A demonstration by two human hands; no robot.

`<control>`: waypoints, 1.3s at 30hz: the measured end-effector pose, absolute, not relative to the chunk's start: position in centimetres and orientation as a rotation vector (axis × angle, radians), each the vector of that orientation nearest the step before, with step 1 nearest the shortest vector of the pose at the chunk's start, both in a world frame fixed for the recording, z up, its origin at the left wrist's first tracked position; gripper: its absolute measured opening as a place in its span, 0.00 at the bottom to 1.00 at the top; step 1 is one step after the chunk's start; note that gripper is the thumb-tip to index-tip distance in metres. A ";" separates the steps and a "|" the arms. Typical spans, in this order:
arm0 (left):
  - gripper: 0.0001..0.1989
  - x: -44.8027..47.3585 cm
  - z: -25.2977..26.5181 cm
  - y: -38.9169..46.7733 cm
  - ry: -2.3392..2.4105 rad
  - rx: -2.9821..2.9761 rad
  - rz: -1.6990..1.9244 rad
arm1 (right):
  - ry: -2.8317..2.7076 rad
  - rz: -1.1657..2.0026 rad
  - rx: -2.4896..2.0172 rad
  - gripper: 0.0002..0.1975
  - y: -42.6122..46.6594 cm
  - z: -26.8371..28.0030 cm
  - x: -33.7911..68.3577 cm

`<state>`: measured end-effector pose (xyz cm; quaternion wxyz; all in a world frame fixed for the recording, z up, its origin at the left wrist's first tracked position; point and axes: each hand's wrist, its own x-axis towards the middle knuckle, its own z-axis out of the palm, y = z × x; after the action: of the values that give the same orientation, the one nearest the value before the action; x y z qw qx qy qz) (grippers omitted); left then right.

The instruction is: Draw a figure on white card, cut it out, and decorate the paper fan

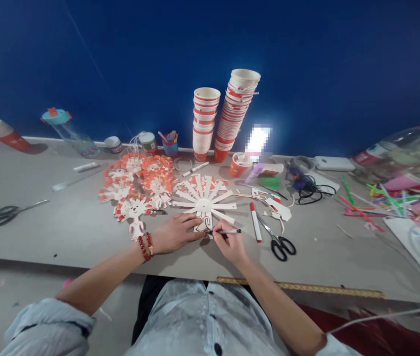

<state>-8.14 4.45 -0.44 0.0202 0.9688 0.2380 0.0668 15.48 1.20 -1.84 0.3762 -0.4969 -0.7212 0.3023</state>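
Observation:
My right hand (229, 244) grips a dark pen (228, 231), its tip at a white cut-paper figure (204, 203). Strips fan out like rays from the figure's round top, and a dark outline is drawn on its lower part. Flat on the table, my left hand (174, 233) has its fingers stretched out, the fingertips touching the figure's lower left edge. To the left lies a pile of similar paper figures (135, 210) with orange-red tips, one with a drawn face. Right of my right hand are a red-and-white marker (256, 222) and black-handled scissors (283, 247).
Two tall stacks of paper cups (205, 123) stand by the blue wall, near a bright pixelated patch. Another pair of scissors (9, 213) lies far left, below a clear bottle (72, 133). Paper scraps (279, 208), cables (308, 188) and colourful strips (398, 198) spread to the right.

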 end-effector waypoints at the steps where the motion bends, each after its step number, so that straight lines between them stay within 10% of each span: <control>1: 0.20 -8.1 -0.4 4.4 0.744 3.005 0.198 | -1.844 0.771 -1.266 0.06 1.2 -1.8 15.5; 39: 0.19 -8.2 -0.6 4.5 0.733 3.018 0.201 | -1.839 0.804 -1.262 0.07 1.2 -2.0 15.6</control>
<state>-8.20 4.45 -0.56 0.0145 0.9696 0.2355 0.0646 15.60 1.22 -2.00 0.3757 -0.4932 -0.7189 0.3143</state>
